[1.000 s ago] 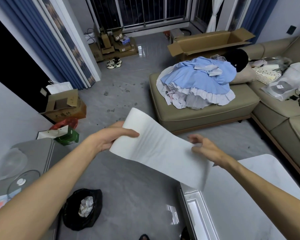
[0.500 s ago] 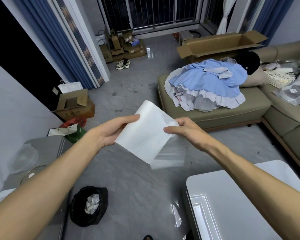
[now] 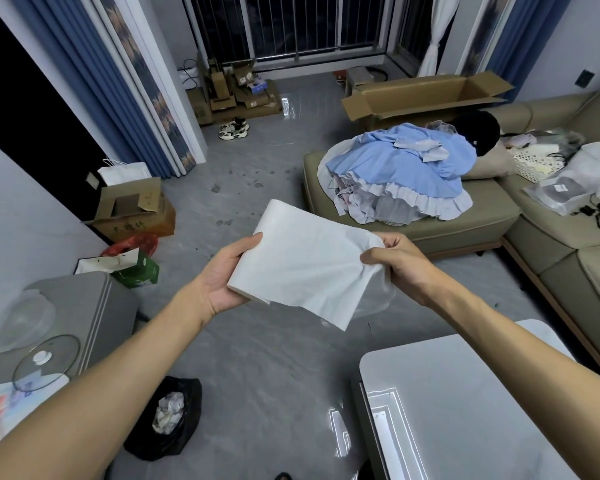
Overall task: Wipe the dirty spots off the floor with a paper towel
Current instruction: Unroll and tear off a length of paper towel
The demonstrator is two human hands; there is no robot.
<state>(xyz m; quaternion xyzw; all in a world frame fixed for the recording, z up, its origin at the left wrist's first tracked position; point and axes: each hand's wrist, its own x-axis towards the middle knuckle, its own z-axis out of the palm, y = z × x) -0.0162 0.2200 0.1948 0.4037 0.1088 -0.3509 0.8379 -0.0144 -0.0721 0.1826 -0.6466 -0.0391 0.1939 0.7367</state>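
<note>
Living room, grey glossy floor [image 3: 257, 358], seen from standing height. Dark dirty spots [image 3: 257, 183] lie scattered on the floor between the blue curtains [image 3: 101, 81] and the olive sofa [image 3: 465, 230], well ahead of both hands. The paper towel [image 3: 305, 261] is held in the air at mid-frame, above the floor and touching no furniture, a white sheet doubled over with its folded edge to the left and a loose corner hanging down at lower right. The left hand [image 3: 222, 275] grips the folded left edge, thumb on top and fingers beneath. The right hand [image 3: 399, 265] pinches the right end, fingers curled, and the paper is bunched and creased at that point. A blue dress [image 3: 402, 168] with white ruffles is heaped on the sofa, and a long open cardboard box [image 3: 423, 95] sits behind it. A pair of shoes [image 3: 232, 128] lies near the window. An open carton [image 3: 132, 209] stands by the left wall. A black bin bag [image 3: 167, 420] with crumpled paper inside sits on the floor under the left forearm. At lower right is a white surface [image 3: 465, 410]. At lower left a glass lid [image 3: 45, 358] rests on a grey cabinet [image 3: 94, 306].
</note>
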